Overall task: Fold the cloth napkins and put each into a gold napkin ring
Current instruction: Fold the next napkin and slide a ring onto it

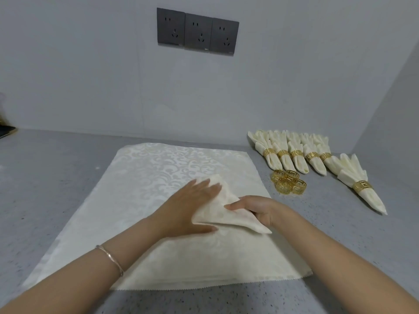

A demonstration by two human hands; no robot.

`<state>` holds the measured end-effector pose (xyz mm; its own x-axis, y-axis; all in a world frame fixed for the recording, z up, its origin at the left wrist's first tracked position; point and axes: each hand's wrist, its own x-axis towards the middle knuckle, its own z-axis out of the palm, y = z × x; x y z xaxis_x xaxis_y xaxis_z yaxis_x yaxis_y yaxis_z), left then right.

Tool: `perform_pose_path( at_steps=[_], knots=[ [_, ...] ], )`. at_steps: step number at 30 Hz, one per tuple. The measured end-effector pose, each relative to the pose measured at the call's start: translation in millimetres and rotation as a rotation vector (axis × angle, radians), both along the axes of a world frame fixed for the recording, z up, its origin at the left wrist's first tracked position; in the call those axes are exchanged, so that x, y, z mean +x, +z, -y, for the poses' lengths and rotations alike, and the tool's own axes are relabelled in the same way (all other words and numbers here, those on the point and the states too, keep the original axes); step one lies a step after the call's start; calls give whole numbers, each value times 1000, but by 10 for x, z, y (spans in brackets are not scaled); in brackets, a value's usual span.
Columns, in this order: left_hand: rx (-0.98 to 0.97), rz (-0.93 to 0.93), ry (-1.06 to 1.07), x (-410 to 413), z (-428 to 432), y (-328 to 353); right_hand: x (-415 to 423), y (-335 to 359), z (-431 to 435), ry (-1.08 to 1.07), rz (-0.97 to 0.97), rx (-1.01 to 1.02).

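My left hand lies flat with straight fingers on the napkin, a small folded wedge. My right hand curls onto its right edge and pinches it. The napkin sits on the stack of flat napkins, towards the right side. My forearms cross the stack's near half and hide part of it.

Right of the stack, loose rings huddle on the counter. Beyond them lies a row of ringed napkins, with one more ringed napkin further right. Three sockets sit on the wall behind the stack. A bracelet circles my left wrist.
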<state>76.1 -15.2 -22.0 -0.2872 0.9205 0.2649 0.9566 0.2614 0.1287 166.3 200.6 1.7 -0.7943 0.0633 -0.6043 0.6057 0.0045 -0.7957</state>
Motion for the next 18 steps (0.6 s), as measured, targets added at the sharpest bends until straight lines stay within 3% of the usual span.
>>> perform_pose_path(
  at_steps=[2,5,8,12,14,16,18],
  knots=[
    [-109,79,15,18,-29,-163,-11,-38,-1,15,29,-1],
    [-122,199,21,28,-75,-268,-52,-73,-52,28,43,29],
    [-122,176,22,15,-118,-274,-24,-55,-88,35,23,209],
    [-115,90,40,17,-159,-253,182,-45,-82,-18,-283,499],
    [-109,55,34,13,-169,-250,327,-77,-28,-56,-447,743],
    [-124,35,32,0,-190,-247,464,-128,54,-1,-616,973],
    [-155,17,34,-5,-208,-226,577,-189,155,118,-748,1059]
  ],
)
